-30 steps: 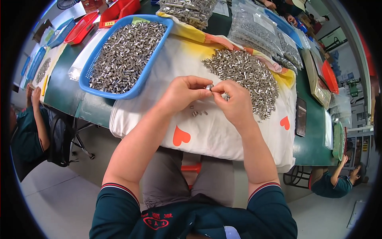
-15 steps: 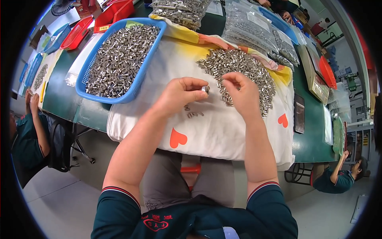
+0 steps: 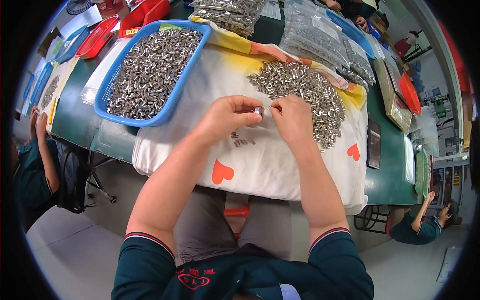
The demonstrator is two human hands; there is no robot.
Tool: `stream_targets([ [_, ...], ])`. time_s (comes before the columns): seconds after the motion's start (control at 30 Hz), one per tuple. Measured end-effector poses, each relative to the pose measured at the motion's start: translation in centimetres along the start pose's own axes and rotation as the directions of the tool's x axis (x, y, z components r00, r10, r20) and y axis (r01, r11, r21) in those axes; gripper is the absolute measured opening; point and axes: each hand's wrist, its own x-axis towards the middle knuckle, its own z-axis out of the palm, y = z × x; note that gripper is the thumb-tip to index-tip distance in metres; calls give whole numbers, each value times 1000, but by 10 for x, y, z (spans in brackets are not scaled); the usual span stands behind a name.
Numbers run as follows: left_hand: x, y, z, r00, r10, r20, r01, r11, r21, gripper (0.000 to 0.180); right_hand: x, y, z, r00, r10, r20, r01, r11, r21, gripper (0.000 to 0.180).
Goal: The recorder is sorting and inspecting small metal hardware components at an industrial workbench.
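Here, seen from above, a person sits at a green table (image 3: 385, 180) covered by a white cloth (image 3: 280, 165) with soft folds, red heart prints and a yellow-and-orange band along its far edge. Both bare hands meet over the middle of the cloth. The left hand (image 3: 230, 114) is curled, its thumb and forefinger pinched on a small shiny metal cylinder (image 3: 258, 110). The right hand (image 3: 292, 117) is also curled, fingertips drawn together right beside that piece; whether it grips something of its own cannot be told. Both forearms reach forward from dark green sleeves with red-and-white trim.

Just behind the right hand lies a loose pile of short silvery metal tubes (image 3: 305, 90), spread flat on the cloth and touching the knuckles. A few stray tubes (image 3: 243, 142) rest on the cloth under the hands. To the left sits a blue plastic basket (image 3: 172, 102), rectangular with rounded corners, filled with the same glinting tubes. Beyond it are red plastic trays (image 3: 142, 14), and farther back clear plastic bags of metal parts (image 3: 320, 35).

On the right, a dark flat phone (image 3: 374, 144) lies on the table beside the cloth. Other people in green shirts sit at the left edge (image 3: 35, 165) and lower right (image 3: 425, 222).
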Motion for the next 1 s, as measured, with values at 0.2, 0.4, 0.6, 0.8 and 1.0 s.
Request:
stream_targets([
  [0.2, -1, 1, 0, 1000, 4, -11, -4, 1000, -4, 29, -1, -7, -1, 990, -109, -94, 97, 987, -125, 7],
  [0.4, -2, 2, -1, 1000, -16, -18, 15, 999, -33, 30, -5, -12, -22, 984, 79, 158, -173, 623, 763, 8],
  [0.6, -3, 2, -2, 999, -26, -22, 25, 999, -48, 32, -10, -20, -21, 996, -63, 57, 13, 771, 637, 8],
  [0.8, -1, -3, 1, 996, 61, -69, -47, 980, 195, 31, -10, -25, -17, 913, -340, -226, 387, 897, 213, 5],
  [1.0, -3, 0, -1, 998, 47, -40, -46, 998, 32, 31, -11, -17, -21, 993, -114, -33, 110, 783, 612, 8],
])
